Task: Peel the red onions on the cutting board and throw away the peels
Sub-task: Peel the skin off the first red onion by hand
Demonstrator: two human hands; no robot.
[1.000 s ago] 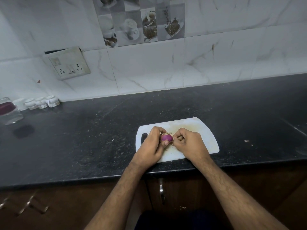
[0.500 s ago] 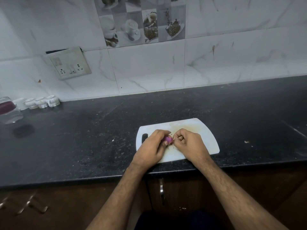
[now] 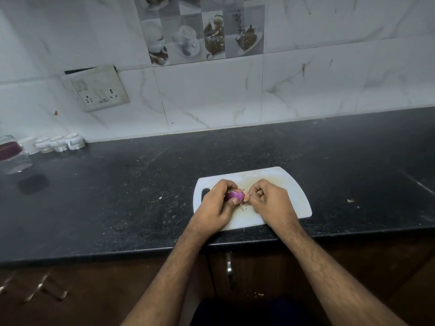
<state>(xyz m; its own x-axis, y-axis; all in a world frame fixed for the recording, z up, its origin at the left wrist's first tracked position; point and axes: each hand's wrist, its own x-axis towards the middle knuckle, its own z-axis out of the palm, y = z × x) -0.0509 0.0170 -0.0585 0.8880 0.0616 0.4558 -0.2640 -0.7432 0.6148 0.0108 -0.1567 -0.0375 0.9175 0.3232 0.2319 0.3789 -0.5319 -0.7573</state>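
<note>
Over the white cutting board (image 3: 292, 184), the left hand (image 3: 217, 208) cups a mostly bare purple onion (image 3: 235, 195) while the right hand (image 3: 268, 201) pinches a peel scrap (image 3: 246, 196) beside it, so peeling looks nearly done, discarding remains, no bin shows, and small jars (image 3: 58, 143) stand far left of the board

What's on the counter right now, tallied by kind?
Red onion, held in the left hand: 1
Peel piece, pinched by the right hand: 1
White cutting board: 1
Small white cups by the wall: 4
Clear glass jar: 1
Total: 8
</note>
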